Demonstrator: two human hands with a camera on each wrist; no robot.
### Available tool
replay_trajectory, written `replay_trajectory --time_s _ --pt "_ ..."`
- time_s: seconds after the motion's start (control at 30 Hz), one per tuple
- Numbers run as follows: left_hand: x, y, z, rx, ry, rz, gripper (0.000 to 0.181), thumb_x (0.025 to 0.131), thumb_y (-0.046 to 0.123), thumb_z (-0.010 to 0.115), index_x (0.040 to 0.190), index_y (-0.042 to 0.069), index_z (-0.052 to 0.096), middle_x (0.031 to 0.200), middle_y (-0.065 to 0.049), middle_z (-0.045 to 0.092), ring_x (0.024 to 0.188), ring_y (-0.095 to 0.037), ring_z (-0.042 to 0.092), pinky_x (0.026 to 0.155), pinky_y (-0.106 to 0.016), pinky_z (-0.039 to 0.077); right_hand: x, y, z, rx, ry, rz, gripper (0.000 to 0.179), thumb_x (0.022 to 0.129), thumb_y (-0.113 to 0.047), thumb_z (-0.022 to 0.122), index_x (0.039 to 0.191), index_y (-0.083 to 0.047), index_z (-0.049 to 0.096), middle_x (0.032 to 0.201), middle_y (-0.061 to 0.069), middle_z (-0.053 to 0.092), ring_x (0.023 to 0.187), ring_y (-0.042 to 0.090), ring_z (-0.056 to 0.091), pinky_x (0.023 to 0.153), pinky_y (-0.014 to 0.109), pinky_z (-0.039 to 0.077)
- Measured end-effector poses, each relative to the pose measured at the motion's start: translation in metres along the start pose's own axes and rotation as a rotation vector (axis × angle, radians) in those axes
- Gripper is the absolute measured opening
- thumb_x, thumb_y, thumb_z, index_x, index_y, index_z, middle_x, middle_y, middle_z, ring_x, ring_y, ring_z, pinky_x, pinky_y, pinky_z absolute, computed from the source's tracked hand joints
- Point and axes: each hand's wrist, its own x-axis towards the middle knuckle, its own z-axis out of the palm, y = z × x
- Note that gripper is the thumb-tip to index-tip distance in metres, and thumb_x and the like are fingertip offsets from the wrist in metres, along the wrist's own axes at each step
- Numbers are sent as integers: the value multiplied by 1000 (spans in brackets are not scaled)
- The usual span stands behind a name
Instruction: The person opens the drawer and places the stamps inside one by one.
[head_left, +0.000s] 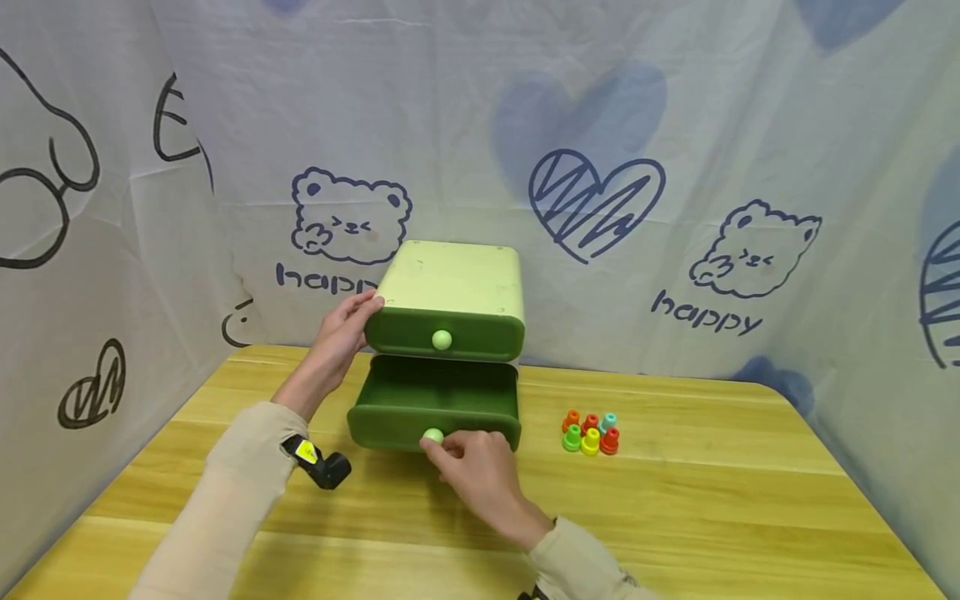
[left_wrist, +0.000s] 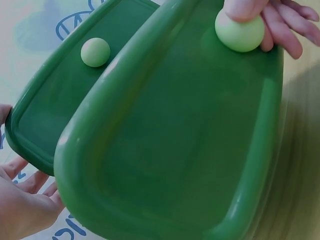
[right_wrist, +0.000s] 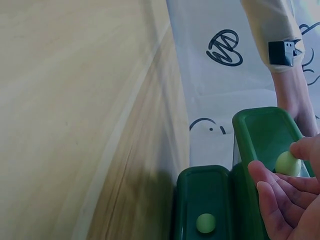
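Observation:
A two-drawer box with a pale green top [head_left: 456,279] stands at the back of the table. Its upper drawer [head_left: 405,335] is pushed in, while the dark green lower drawer [head_left: 390,423] is pulled out with part of its inside showing. My right hand [head_left: 483,475] pinches the round light green knob [left_wrist: 240,35] of the lower drawer between thumb and fingers. At the box's left side, my left hand [head_left: 341,333] rests near the upper front corner, its fingers [left_wrist: 32,182] spread along the side and partly hidden behind the drawer front in the left wrist view.
Several small peg-shaped pieces [head_left: 591,433] in orange, red, light blue, green and yellow stand grouped to the right of the box. A printed white cloth [head_left: 457,108] hangs behind and at both sides of the wooden table [head_left: 720,492].

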Motion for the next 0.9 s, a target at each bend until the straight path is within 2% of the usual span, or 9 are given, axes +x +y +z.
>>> replay_trajectory --time_s 0.5,0.77,0.83,0.9 --pt "1 0 -1 26 -17 -1 66 100 35 51 152 6 25 152 -15 29 128 -27 40 108 -37 36 -12 1 1 -13 17 -31 32 91 -34 68 67 -13 73 51 -12 60 47 -9 50 46 16 40" --pt "2 -2 -2 29 -21 4 66 99 36 51 152 6 26 150 -15 31 125 -26 42 106 -37 38 -16 2 5 -21 20 -63 29 91 -32 68 70 -13 74 53 -11 61 47 -11 49 46 12 40" --pt "3 -2 -3 31 -20 6 66 99 36 51 152 5 26 150 -15 31 125 -26 42 106 -37 37 -15 2 4 -28 6 -61 29 90 -33 69 70 -12 75 53 -11 61 47 -10 48 46 13 40" --pt "3 -2 -3 31 -20 6 66 99 36 52 152 5 26 150 -15 32 125 -26 42 106 -37 37 -15 2 1 -43 -52 -45 31 90 -35 68 72 -11 75 53 -11 60 46 -8 47 46 14 41"
